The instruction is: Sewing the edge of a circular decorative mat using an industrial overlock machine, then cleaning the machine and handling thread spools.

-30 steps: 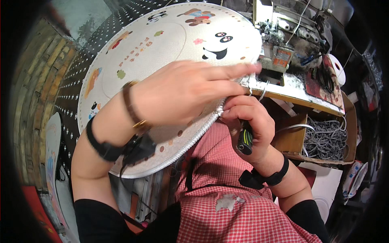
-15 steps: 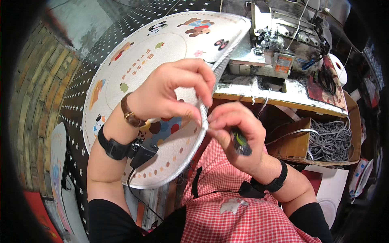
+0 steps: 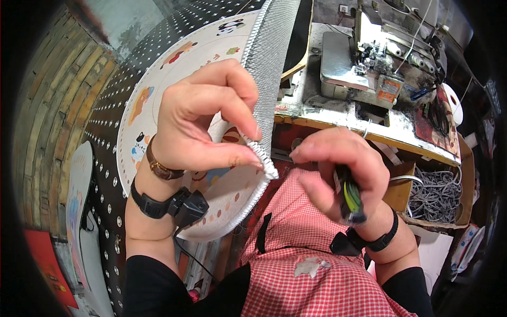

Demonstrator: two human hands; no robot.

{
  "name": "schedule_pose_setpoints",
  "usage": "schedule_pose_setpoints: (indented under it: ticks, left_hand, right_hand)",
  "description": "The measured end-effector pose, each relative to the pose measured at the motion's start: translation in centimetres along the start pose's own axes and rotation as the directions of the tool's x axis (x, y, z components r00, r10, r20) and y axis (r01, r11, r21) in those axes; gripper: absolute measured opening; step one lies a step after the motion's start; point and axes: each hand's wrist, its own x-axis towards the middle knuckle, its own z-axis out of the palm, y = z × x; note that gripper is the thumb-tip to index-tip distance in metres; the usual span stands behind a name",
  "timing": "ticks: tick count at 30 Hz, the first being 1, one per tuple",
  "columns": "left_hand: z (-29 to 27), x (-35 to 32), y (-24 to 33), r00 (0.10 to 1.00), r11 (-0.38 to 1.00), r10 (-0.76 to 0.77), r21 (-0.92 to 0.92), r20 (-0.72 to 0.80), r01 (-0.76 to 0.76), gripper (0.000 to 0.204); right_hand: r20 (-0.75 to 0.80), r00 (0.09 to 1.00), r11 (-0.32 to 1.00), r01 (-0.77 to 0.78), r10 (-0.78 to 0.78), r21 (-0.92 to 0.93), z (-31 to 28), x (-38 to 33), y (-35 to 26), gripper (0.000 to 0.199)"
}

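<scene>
My left hand (image 3: 203,119) pinches the white stitched rim (image 3: 267,164) of a large round mat between thumb and fingers. The mat (image 3: 158,105) is off-white with cartoon animal prints; its far right part is folded up, showing the grey textured underside (image 3: 277,58). My right hand (image 3: 354,158) is just right of the pinched rim and apart from it. A small black-and-green handled tool (image 3: 349,196) lies in its palm under the curled fingers, while thumb and forefinger are apart. The tool's working end cannot be made out.
A sewing machine (image 3: 338,61) stands on a worn white table (image 3: 311,108) at the far right, with scissors (image 3: 437,119) nearby. Below is a box of grey strips (image 3: 435,195). A black studded surface (image 3: 108,119) lies under the mat. Another printed mat (image 3: 79,174) leans at left.
My right hand has moved right, off the mat's rim. My left hand keeps its pinch, and the mat's far right part has folded up further, with more underside showing.
</scene>
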Motion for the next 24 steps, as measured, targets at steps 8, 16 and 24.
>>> schedule_pose_setpoints:
  ticks: [8,16,24]
  left_hand:
    - [0.1,-0.5,-0.2,0.998,0.999,0.034,0.0,-0.06,-0.034,0.025]
    - [0.4,-1.2,-1.1,0.991,0.996,0.076,-0.043,-0.109,-0.081,0.03]
    - [0.7,-2.0,-0.7,0.978,0.996,0.082,-0.016,-0.194,-0.087,0.032]
  right_hand:
    - [-0.017,0.981,0.973,0.188,-0.192,-0.136,2.3,0.9,-0.3,0.019]
    - [-0.005,0.844,0.625,-0.392,0.536,0.675,4.7,-0.8,-0.9,0.006]
    - [-0.04,0.977,0.97,-0.205,0.212,0.132,3.0,-0.2,-1.2,0.028]
